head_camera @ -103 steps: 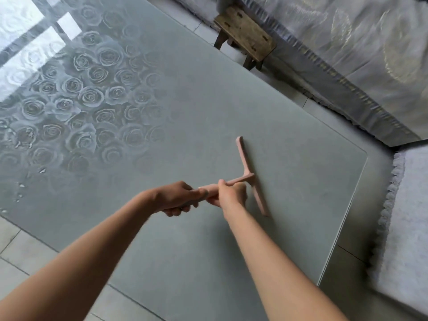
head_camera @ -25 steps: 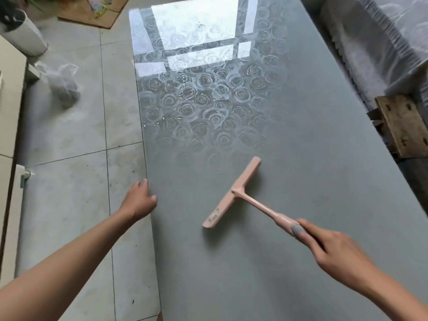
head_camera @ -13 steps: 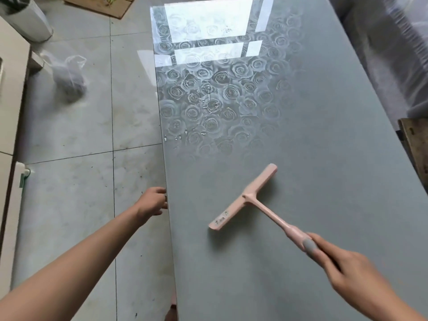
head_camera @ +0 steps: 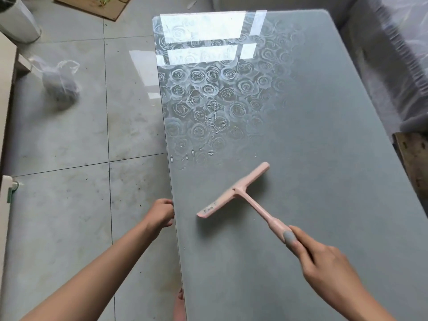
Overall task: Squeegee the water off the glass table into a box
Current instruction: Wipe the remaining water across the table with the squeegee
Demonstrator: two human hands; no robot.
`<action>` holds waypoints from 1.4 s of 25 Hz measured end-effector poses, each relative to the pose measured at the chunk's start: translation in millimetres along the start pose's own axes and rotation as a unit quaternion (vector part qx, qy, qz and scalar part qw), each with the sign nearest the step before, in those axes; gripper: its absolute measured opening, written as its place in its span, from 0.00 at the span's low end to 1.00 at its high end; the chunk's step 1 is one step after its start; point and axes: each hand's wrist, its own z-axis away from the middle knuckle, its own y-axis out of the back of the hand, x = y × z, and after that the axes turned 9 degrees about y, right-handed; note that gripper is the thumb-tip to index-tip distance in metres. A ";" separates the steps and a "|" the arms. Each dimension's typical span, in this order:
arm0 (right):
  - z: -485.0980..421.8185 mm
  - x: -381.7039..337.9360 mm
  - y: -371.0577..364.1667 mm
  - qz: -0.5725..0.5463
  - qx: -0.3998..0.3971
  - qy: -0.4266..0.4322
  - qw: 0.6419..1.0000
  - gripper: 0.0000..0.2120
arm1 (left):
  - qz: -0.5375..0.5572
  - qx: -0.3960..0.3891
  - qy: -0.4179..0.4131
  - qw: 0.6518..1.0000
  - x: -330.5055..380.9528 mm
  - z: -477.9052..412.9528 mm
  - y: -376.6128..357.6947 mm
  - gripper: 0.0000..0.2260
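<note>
My right hand (head_camera: 324,258) grips the handle end of a pink squeegee (head_camera: 240,193). Its blade lies slanted on the glass table (head_camera: 312,140), near the middle. Water drops (head_camera: 196,154) sit beyond the blade, close to the table's left edge, among the etched roses. My left hand (head_camera: 162,214) curls its fingers over the table's left edge, level with the blade. No box is in view.
Tiled floor (head_camera: 69,158) runs along the left of the table, with a tied plastic bag (head_camera: 61,85) and a white bin (head_camera: 18,22) farther back. A wooden stool (head_camera: 414,163) stands at the right edge; a covered sofa lies behind it.
Earlier both hands held the squeegee; now only the right does. Over the last second my left hand moved onto the table's left edge and took hold, and the view shifted slightly.
</note>
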 end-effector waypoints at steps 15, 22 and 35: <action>3.0 89.6 35.1 -0.193 -0.014 -0.038 0.980 0.14 | -0.450 0.210 -0.182 0.848 13.5 29.9 -84.4 0.46; 18.7 252.4 99.8 0.020 0.027 -0.036 0.999 0.15 | -0.426 0.179 -0.052 0.885 42.0 22.1 -150.9 0.71; -141.3 193.4 110.0 0.021 0.016 0.244 0.970 0.19 | -0.439 0.163 0.044 0.883 51.1 12.4 -164.4 0.74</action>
